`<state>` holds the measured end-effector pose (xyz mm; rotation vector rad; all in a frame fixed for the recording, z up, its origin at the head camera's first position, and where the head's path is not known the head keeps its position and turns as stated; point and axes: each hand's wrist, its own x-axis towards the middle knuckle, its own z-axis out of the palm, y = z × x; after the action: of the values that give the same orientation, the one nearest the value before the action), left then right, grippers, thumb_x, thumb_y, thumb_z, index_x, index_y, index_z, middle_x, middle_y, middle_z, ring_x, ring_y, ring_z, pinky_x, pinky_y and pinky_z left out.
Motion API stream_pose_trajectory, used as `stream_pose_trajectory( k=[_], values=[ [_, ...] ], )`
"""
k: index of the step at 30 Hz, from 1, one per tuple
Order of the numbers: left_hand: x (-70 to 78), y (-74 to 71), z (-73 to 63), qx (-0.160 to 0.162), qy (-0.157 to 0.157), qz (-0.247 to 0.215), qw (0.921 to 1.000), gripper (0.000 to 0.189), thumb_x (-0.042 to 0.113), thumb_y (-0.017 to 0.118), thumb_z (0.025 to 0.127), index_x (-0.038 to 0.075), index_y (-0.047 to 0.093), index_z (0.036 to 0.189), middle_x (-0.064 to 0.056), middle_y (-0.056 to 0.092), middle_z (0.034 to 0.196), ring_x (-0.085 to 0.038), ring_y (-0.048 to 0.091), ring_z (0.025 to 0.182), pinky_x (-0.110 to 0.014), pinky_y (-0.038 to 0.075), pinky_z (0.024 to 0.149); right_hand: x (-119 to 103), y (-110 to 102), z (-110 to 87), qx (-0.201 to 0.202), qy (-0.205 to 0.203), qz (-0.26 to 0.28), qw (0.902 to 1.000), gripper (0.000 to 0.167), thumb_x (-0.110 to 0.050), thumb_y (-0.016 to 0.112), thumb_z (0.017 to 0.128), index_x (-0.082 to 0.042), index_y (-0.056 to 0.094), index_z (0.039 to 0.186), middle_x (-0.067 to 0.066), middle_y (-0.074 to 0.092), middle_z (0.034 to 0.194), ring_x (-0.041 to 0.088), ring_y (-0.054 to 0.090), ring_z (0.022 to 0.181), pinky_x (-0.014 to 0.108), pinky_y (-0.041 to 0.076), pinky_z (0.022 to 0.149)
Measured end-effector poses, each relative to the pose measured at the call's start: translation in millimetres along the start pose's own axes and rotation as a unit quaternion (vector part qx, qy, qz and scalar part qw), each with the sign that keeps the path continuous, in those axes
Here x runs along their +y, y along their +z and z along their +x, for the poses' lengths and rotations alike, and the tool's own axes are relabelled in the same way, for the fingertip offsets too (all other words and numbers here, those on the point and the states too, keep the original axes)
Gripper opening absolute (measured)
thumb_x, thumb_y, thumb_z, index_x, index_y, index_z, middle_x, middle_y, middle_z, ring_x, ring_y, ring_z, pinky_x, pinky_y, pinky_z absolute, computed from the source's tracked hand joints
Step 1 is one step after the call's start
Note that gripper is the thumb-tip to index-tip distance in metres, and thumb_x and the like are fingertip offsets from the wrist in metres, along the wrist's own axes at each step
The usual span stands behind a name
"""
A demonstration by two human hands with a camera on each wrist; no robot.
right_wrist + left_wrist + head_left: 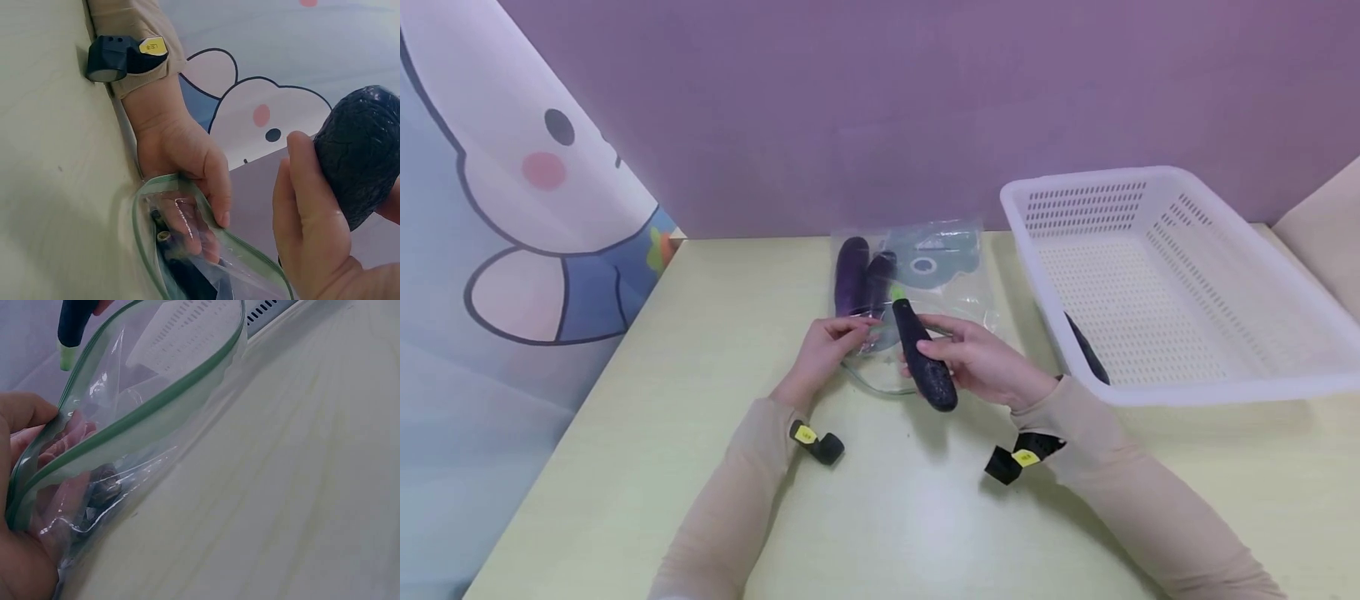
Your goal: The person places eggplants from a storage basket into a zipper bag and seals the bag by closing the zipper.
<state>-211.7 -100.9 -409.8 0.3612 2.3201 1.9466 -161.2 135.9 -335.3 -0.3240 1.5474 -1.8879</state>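
Eggplant (pixel 928 369) is clasped in the right hand's grip (pixel 981 358) above the counter (pixel 887 517), near the far-edge zip bag (pixel 951 287), its rim pinched in the left hand's grip (pixel 825 352); yellow wrist labels (pixel 806 434) are too small to read.

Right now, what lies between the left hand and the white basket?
In the head view, part of the clear bag, a dark eggplant and the right hand gripping it lie between them.
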Motion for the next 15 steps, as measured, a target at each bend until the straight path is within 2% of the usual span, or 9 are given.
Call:
stream_pose_trajectory(
  k=[3,7,11,15],
  values=[
    [0.7,-0.3,0.8,0.001,0.003,-0.001,1.0,0.024,0.002,0.058,0.09,-0.013,0.062,0.108,-0.026,0.062,0.116,0.002,0.065,0.081,-0.015,0.051,0.074,1.4,-1.5,-2.0,-0.006,0.002,0.004,1.0,0.058,-0.006,0.042,0.098,0.0,0.016,0.149,0.024,0.059,0.117,0.019,0.065,0.097,0.039,0.053,0.084],
    [-0.7,-0.3,1.0,0.009,-0.004,0.01,0.9999,0.022,0.002,0.059,0.09,-0.012,0.063,0.106,-0.024,0.063,0.114,0.001,0.063,0.085,-0.013,0.049,0.075,5.6,-3.1,-4.6,-0.019,0.013,0.0,0.9997,0.061,-0.006,0.043,0.098,-0.002,0.014,0.15,0.019,0.063,0.11,0.02,0.066,0.095,0.045,0.054,0.082],
    [-1.4,0.7,0.0,0.014,-0.017,0.019,0.9996,0.021,0.003,0.059,0.091,-0.011,0.064,0.107,-0.023,0.065,0.112,-0.001,0.063,0.084,-0.013,0.048,0.072,9.9,-4.5,-5.8,-0.025,0.018,-0.015,0.9994,0.062,-0.006,0.044,0.097,-0.001,0.013,0.15,0.027,0.06,0.116,0.021,0.067,0.093,0.046,0.055,0.079],
    [-1.3,1.4,0.7,0.017,-0.017,0.015,0.9996,0.022,0.003,0.058,0.092,-0.012,0.063,0.107,-0.024,0.065,0.113,0.0,0.063,0.08,-0.014,0.048,0.069,11.0,-5.0,-5.7,-0.024,0.019,-0.026,0.9992,0.062,-0.006,0.046,0.096,0.0,0.015,0.149,0.03,0.059,0.118,0.022,0.068,0.091,0.041,0.056,0.074]
  ],
)
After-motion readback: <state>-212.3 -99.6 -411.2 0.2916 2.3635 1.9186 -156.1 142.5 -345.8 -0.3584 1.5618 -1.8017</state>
